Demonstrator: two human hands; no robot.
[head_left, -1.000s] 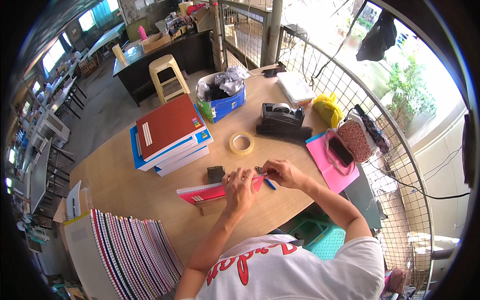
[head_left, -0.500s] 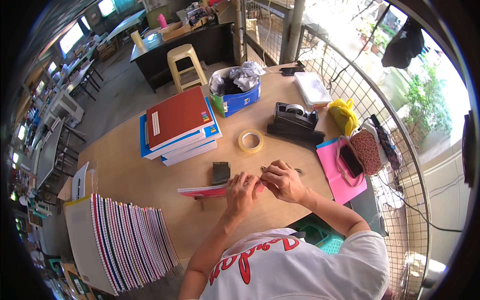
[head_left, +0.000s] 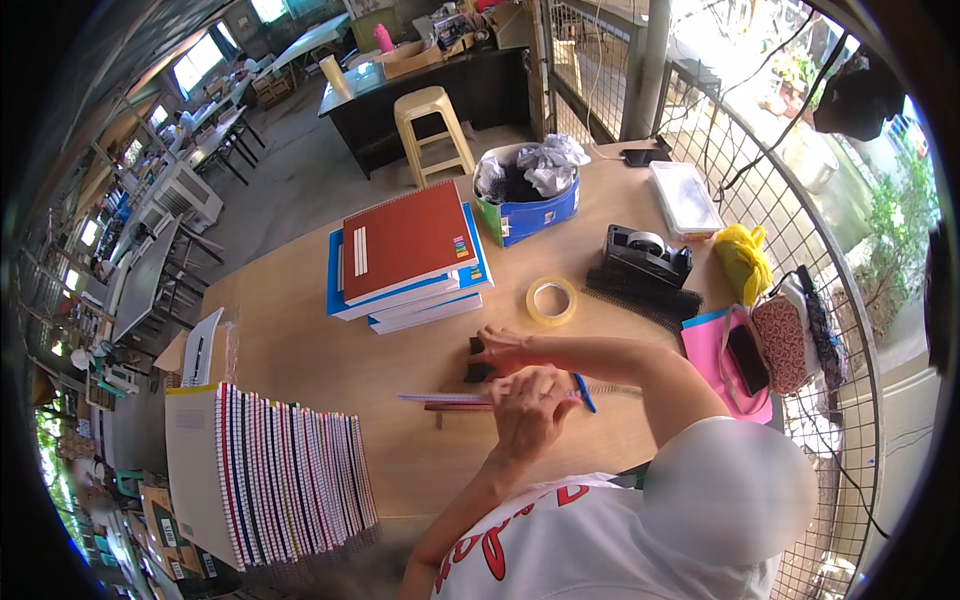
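Observation:
My left hand (head_left: 530, 412) closes over the right end of a thin notebook (head_left: 440, 398), which shows mostly as a pale edge with a reddish-brown strip below it. A blue curved handle (head_left: 584, 393) sticks out beside this hand; the rest of that tool is hidden. Farther right, a thin wire coil (head_left: 615, 390) lies along the same line. Crossing in front of me, my right forearm brings my right hand (head_left: 503, 350) to a small dark block (head_left: 478, 373), its fingers closed over it. Both hands are slightly blurred.
Spiral notebooks (head_left: 290, 480) stand in a long row at left. A book stack (head_left: 410, 240), a tape roll (head_left: 551, 300), a black tape dispenser (head_left: 648, 255) and a carton of crumpled paper (head_left: 530, 210) lie beyond. A pink folder (head_left: 710, 365) and wire mesh (head_left: 800, 420) border the right.
My right hand has left the notebook's end and moved left to the dark block. My left hand stays at the notebook, and a blue handle now shows beside it. The whole view has shifted right.

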